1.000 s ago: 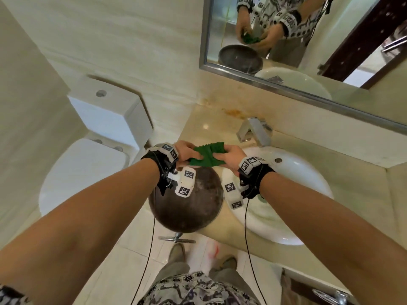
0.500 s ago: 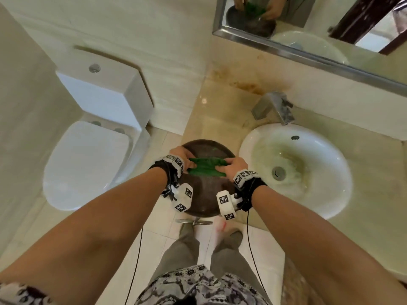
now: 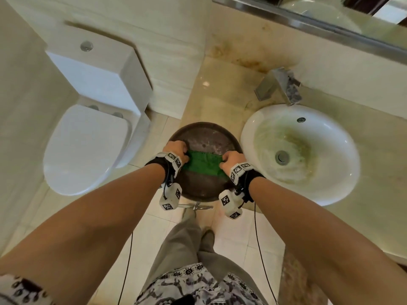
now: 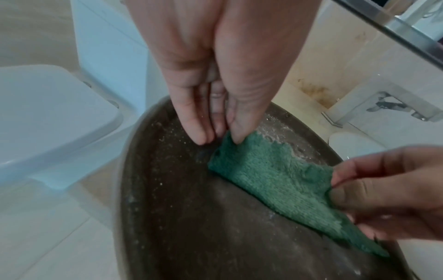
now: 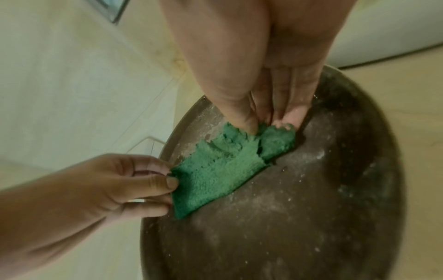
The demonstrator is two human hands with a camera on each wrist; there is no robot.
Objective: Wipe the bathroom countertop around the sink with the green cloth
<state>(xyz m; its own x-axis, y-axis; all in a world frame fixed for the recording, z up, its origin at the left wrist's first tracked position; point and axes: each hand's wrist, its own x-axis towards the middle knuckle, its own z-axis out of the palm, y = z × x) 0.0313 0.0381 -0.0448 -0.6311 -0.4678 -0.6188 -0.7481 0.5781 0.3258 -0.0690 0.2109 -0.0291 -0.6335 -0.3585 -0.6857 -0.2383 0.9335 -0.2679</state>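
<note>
The green cloth [image 3: 203,164] is stretched between both hands over a round dark brown stool seat [image 3: 204,137] that stands left of the white sink [image 3: 299,150]. My left hand [image 3: 176,150] pinches the cloth's left end [image 4: 230,144] with thumb and fingertips. At the cloth's right end [image 5: 263,130], my right hand [image 3: 231,160] pinches it the same way. The cloth [image 5: 215,170] lies folded flat on the dusty seat [image 5: 287,208]. The beige countertop [image 3: 220,95] runs behind and around the sink.
A chrome faucet [image 3: 279,86] stands behind the sink. A white toilet [image 3: 83,146] with its cistern [image 3: 94,75] is at the left. A mirror edge [image 3: 308,16] runs along the top right. My legs and feet [image 3: 198,238] stand on the tiled floor below the stool.
Both hands have lowered the cloth from in front of the faucet down onto the stool seat, and my head has tilted down.
</note>
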